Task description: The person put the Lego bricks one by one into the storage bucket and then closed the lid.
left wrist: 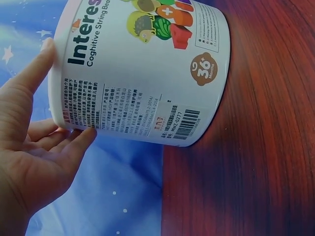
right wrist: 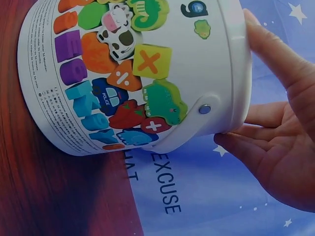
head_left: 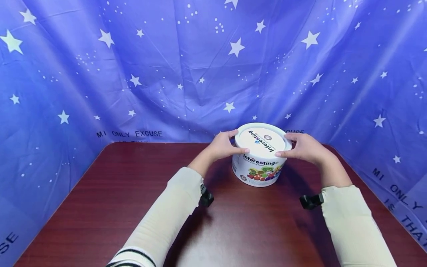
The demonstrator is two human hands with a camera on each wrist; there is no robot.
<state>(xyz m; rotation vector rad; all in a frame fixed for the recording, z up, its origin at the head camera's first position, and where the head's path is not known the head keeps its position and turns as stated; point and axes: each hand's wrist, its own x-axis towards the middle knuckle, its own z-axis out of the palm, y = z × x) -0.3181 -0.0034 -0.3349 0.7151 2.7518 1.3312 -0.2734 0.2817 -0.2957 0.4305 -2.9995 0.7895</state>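
A white round bucket (head_left: 255, 170) with printed pictures of colourful toys stands toward the back right of the table. Its white lid (head_left: 249, 134) is on and carries the word "Interesting". At the left side of the rim my left hand (head_left: 221, 145) grips, thumb along the front edge and fingers farther back. My right hand (head_left: 308, 148) holds the right side the same way. The right wrist view shows a white carrying handle (right wrist: 193, 120) hanging against the bucket's side from a metal rivet. In the left wrist view a barcode label (left wrist: 182, 123) shows low on the wall.
A dark red-brown wooden table (head_left: 133, 200) lies under both arms. Close behind and along its sides hangs a blue curtain (head_left: 186, 74) with white stars and lettering. Small black devices (head_left: 311, 201) sit at both wrists, by the cream sleeves.
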